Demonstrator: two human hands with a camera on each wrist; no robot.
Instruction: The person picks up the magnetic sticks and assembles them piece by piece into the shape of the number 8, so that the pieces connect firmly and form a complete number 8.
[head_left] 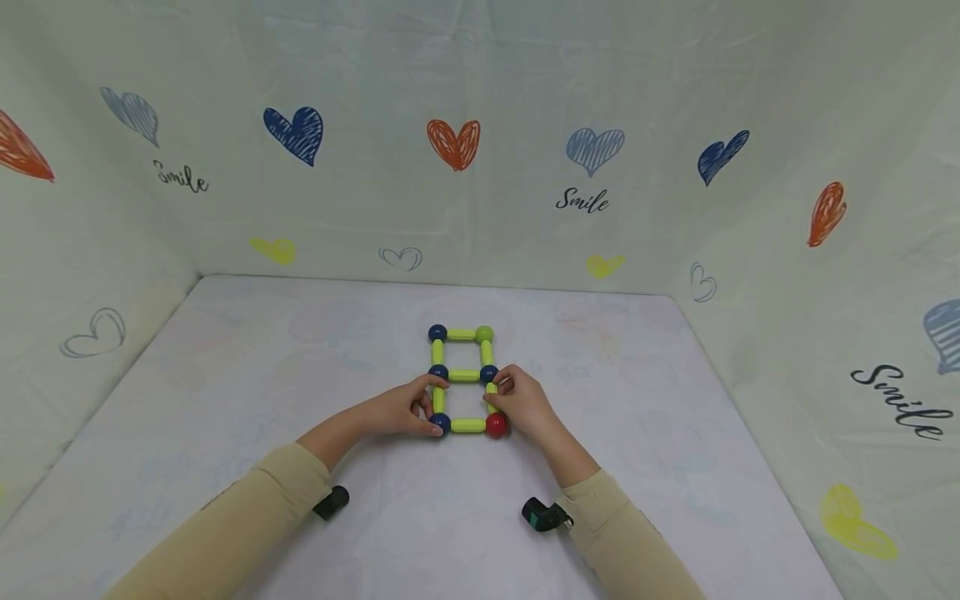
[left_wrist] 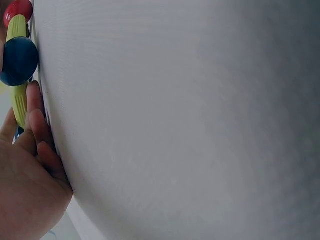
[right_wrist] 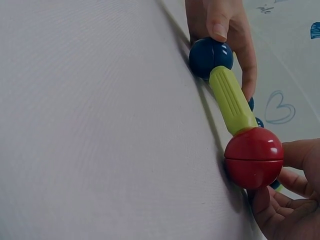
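Observation:
A flat ladder-like frame of lime-green magnetic rods (head_left: 468,426) and coloured balls lies mid-table, forming two joined squares. Its front right corner is a red ball (head_left: 496,425), its back right corner a green ball (head_left: 484,334); the other balls are dark blue. My left hand (head_left: 393,410) holds the frame's left side, thumb on the front blue ball (right_wrist: 211,57) and index finger at the middle one. On the right side, my right hand (head_left: 525,406) pinches the frame near the right rod of the front square, fingertips right by the middle blue ball (head_left: 488,373).
The white table (head_left: 247,358) is walled by a pale sheet printed with hearts and "Smile" lettering. Dark wrist-worn devices show below both sleeves, one at the left (head_left: 332,502) and another at the right (head_left: 546,514).

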